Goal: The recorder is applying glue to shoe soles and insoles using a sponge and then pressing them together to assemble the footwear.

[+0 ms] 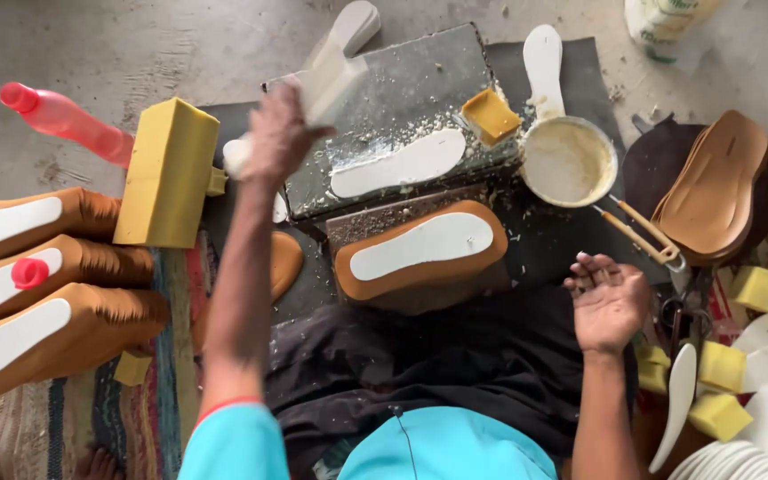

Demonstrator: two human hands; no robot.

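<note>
A pale, blurred shoe-shaped form (335,67) is held aloft, clamped in the raised left hand (277,138), arm stretched up over the left edge of the grey stone slab (402,89). A white foam insole (399,164) lies on that slab. The right hand (608,302), fingers loosely spread and holding nothing, is seen right of the slab, below a round bowl of cream-coloured glue (569,161).

Short-sleeved shirt (437,449) in bright turquoise, with a thin red edge at the left sleeve hem (228,407) (right sleeve not in view). Thin dark cord down the chest. Black cloth (455,360) over the lap. Both forearms bare; left hand (279,133) and right hand (608,302) without gloves, rings or watch.
</note>
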